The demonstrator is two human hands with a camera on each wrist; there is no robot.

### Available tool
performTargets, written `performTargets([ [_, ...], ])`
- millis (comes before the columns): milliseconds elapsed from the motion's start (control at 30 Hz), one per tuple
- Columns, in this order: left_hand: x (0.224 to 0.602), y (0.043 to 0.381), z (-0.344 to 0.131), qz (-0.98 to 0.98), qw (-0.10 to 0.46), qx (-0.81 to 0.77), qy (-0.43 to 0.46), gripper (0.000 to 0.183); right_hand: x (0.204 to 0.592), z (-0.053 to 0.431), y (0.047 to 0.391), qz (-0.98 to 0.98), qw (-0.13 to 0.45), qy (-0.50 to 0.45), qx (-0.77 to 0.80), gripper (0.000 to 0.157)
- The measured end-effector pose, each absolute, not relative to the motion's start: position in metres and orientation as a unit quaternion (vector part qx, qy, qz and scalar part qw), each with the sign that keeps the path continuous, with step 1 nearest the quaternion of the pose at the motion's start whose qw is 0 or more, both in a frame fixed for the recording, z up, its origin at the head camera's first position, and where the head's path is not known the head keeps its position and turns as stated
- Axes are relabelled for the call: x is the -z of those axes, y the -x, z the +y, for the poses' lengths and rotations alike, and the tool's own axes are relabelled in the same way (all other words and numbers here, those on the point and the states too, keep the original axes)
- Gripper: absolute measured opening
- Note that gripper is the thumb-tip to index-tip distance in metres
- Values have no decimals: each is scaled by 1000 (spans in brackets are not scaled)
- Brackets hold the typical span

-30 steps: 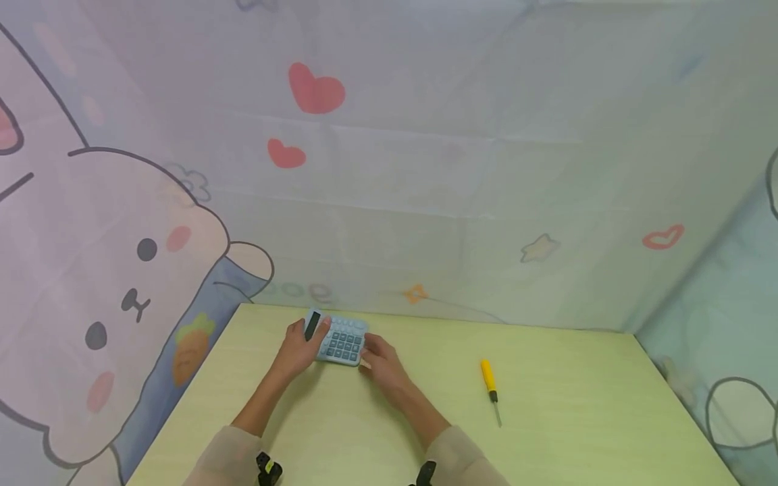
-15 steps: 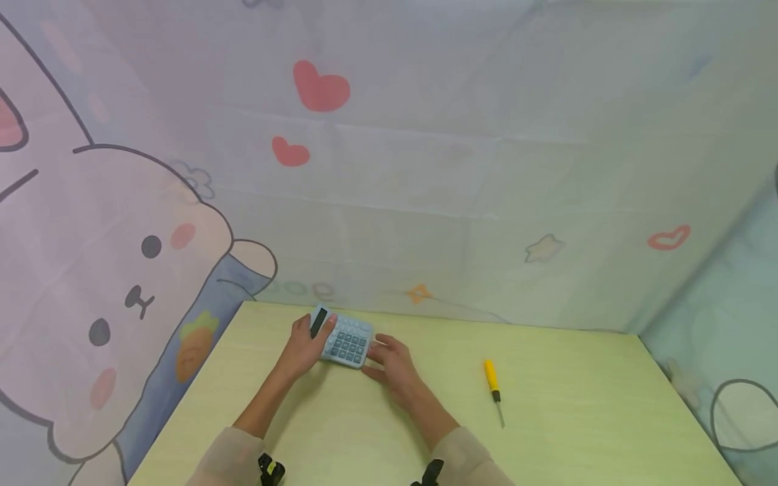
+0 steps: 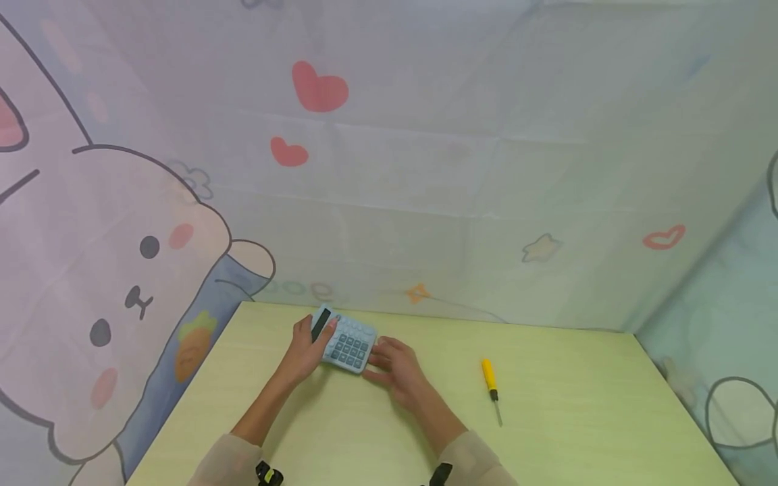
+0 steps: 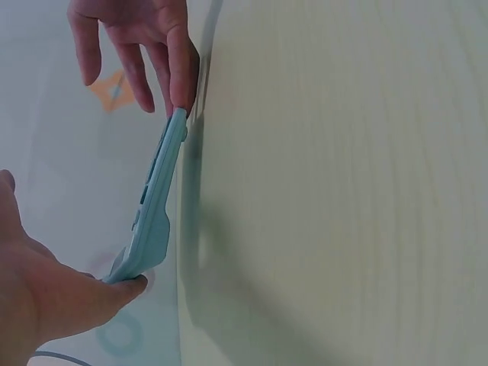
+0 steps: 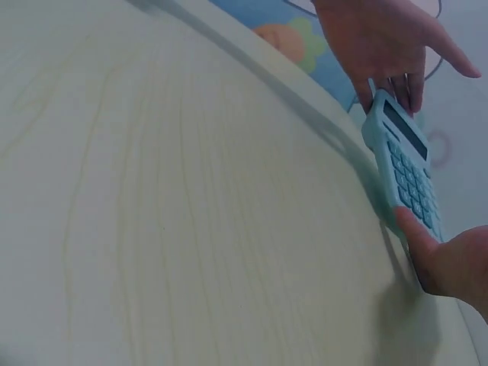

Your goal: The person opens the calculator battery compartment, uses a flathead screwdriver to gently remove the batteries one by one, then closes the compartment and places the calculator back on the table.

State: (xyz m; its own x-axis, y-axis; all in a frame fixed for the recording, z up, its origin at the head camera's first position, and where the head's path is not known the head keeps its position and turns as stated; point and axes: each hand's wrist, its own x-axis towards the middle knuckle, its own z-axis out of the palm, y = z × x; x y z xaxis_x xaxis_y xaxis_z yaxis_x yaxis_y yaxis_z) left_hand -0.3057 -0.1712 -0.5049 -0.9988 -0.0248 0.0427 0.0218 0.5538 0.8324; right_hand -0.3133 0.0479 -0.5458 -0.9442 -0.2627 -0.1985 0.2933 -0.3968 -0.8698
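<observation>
A light-blue calculator (image 3: 349, 343) is held tilted over the far left part of the table, keys up. My left hand (image 3: 306, 351) grips its display end; one digit lies under that end in the left wrist view. At the opposite end, my right hand (image 3: 401, 374) holds the lower right corner with bent fingers. One digit of the right hand (image 5: 457, 263) lies along the calculator's edge in the right wrist view; the hand hides its other fingers there.
A screwdriver (image 3: 491, 388) with a yellow handle lies on the pale wood-grain table (image 3: 565, 391) to the right of the hands. Behind the table hangs a printed cloth backdrop (image 3: 413, 182) close to its far edge. Beige sleeves (image 3: 227, 462) cover both forearms.
The calculator has turned slightly clockwise, its right end coming nearer the person. My right hand has shifted a little to the right with that end. The screwdriver lies as before.
</observation>
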Motion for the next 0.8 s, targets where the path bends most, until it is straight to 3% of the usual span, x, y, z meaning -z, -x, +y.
performTargets([
  [300,496,302,-156,-848,48,525,51,89,542,67,308,513,158,-14,843,57],
  [633,497,299,-140,-831,28,549,80,81,536,93,301,515,186,5,837,70],
  [800,498,300,-140,-839,17,537,86,78,536,103,301,530,182,-6,828,69],
])
